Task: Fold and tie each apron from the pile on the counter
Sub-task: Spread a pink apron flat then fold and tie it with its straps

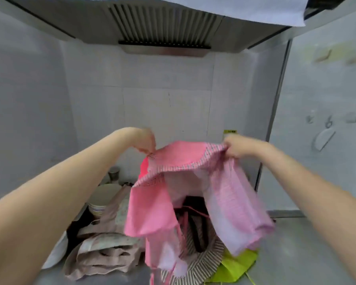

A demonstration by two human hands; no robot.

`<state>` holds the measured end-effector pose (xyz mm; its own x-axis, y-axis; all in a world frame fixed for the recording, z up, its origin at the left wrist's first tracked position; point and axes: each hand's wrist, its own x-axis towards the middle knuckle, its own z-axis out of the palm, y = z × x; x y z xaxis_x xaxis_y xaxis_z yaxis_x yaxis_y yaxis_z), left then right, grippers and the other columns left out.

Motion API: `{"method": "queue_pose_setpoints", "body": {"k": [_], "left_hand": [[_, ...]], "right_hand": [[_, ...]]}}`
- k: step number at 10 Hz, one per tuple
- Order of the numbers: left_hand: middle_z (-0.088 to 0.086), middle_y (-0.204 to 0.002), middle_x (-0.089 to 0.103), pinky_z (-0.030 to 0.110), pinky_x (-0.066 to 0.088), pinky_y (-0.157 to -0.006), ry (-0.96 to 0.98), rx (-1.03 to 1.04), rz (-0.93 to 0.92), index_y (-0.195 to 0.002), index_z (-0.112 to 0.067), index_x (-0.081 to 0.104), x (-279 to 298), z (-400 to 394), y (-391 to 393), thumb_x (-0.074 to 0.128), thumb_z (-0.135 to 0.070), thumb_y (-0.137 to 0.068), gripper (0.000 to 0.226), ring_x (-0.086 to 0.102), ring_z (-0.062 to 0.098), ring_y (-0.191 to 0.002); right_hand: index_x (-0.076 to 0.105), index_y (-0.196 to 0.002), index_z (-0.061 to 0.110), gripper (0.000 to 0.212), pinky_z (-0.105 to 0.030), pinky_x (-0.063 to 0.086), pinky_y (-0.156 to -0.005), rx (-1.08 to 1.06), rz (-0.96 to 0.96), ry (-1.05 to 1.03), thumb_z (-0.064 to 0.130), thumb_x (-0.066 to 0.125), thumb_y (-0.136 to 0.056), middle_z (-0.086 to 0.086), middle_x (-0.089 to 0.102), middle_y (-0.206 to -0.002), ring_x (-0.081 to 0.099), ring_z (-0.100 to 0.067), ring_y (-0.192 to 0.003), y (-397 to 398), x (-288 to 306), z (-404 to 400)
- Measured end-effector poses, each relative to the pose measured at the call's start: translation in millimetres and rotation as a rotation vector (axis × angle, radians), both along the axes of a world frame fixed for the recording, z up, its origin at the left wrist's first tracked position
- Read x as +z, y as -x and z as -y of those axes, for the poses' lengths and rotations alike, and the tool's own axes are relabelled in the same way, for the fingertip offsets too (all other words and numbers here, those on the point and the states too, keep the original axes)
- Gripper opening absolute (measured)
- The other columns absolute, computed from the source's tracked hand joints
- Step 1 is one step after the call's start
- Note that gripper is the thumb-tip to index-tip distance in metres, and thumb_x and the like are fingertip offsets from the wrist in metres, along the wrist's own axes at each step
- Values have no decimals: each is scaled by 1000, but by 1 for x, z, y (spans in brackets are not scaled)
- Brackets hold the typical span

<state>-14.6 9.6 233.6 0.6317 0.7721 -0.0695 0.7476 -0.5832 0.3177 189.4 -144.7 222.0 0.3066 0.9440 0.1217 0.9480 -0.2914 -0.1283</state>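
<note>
a: where are the arms?
b: both bare forearms reach forward and up from the lower corners, hands raised level with each other and well apart.
a: the left hand (pixel 145 141)?
b: wrist bent down, fingertips pinching the pink apron (pixel 173 182) at its top edge.
a: and the right hand (pixel 237 146)?
b: fingers curled round the apron's other top corner.

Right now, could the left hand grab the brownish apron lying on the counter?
Probably yes, but not yet. The left hand is busy pinching the pink apron held up in the air. The brownish apron lies uncovered below that arm, so after letting go, nothing seems to block it.
</note>
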Motion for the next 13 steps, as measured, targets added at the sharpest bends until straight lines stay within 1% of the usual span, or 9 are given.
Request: {"method": "queue_pose_setpoints", "body": {"k": [1, 2, 3, 5, 6, 8, 9, 10, 13], "left_hand": [[9, -131, 51, 31, 43, -91, -105, 86, 567, -132, -12, 45, 1, 9, 0, 56, -26, -91, 45, 54, 27, -112], [-4, -130, 53, 34, 42, -92, 378, -182, 718, -132, -23, 43, -6, 54, -3, 63, -49, -82, 61, 54, 15, -111], [-5, -126, 50, 32, 46, -92, 429, -405, 197, -140, -22, 33, -48, 92, -18, 70, -48, -75, 78, 51, 13, -113], [-1, -126, 57, 39, 49, -96, 543, -341, 519, -124, -23, 48, -117, 111, -68, 78, -55, -48, 87, 56, 20, -117], [5, -99, 64, 32, 50, -82, 127, -89, 542, -105, -11, 56, -111, 101, -73, 72, -32, -67, 47, 63, 26, -101], [11, -84, 61, 29, 42, -64, -34, 62, 402, -95, -2, 67, -53, 46, -16, 72, -17, -77, 24, 58, 20, -80], [13, -93, 64, 32, 45, -75, -99, 42, 452, -105, 1, 67, -12, 33, 6, 71, -18, -80, 32, 54, 18, -83], [9, -94, 60, 25, 39, -72, -168, -71, 315, -105, -5, 66, 22, 49, -6, 64, -31, -85, 32, 51, 19, -85], [-2, -94, 66, 27, 46, -82, 255, -322, 301, -93, -20, 63, 12, 67, 2, 75, -40, -51, 47, 59, 12, -85]], "right_hand": [[65, -100, -4, 27, -35, 43, -78, -332, -9, -974, -4, 41, -86, -26, 64, -101, 60, -35, -97, -11, 58, 24], [60, -75, 6, 18, -31, 44, -74, -121, 360, -727, -2, 45, -81, -17, 61, -81, 59, -31, -82, 15, 30, 30], [66, -81, 3, 18, -18, 46, -69, 82, 324, 422, 2, 48, -84, -19, 65, -87, 58, -26, -76, 33, -59, 37], [71, -85, 4, 11, -23, 36, -63, 42, -203, -274, 12, 65, -79, -12, 65, -81, 57, -17, -77, 29, 10, 33], [58, -61, 11, 20, -18, 32, -49, 34, -427, -535, 10, 65, -80, -2, 49, -54, 40, -8, -56, 23, 51, 51], [48, -53, 11, 35, -30, 33, -58, -288, -206, -904, 26, 64, -81, -5, 46, -58, 47, -18, -70, -52, 85, 82], [67, -88, 3, 21, -34, 49, -74, -497, 161, -209, 24, 63, -83, -19, 65, -87, 61, -30, -90, -71, 64, 85], [30, -144, 5, 85, -30, 35, -108, -209, 5, 160, 36, 73, -78, -10, 39, -146, 41, -23, -132, -22, 48, 67], [66, -105, 8, 27, -26, 46, -78, 276, -440, -289, 0, 66, -79, -11, 65, -102, 58, -18, -92, 49, 50, 17]]}}
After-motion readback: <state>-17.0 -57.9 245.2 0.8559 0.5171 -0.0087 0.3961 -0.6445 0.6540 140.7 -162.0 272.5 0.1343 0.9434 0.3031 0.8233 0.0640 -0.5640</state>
